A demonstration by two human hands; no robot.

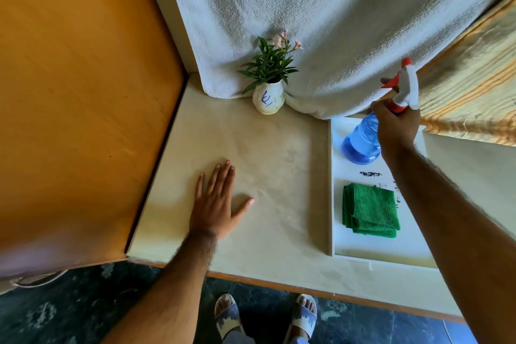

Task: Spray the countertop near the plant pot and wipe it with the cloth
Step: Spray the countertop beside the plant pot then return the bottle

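A white plant pot [268, 101] with green leaves and pink flowers stands at the back of the cream countertop [279, 165]. My left hand [216, 204] lies flat and open on the countertop, in front of the pot. My right hand [395, 126] grips the neck of a blue spray bottle [361, 140] with a white and red trigger head, tilted above the white tray [371, 248]. A folded green cloth [371, 209] lies in the tray, nearer to me than the bottle.
A white towel [335, 22] hangs behind the pot, and a striped yellow fabric [469, 87] hangs at the right. An orange wooden panel [78, 92] bounds the counter on the left. My sandalled feet [265, 315] stand on dark floor below the counter's front edge.
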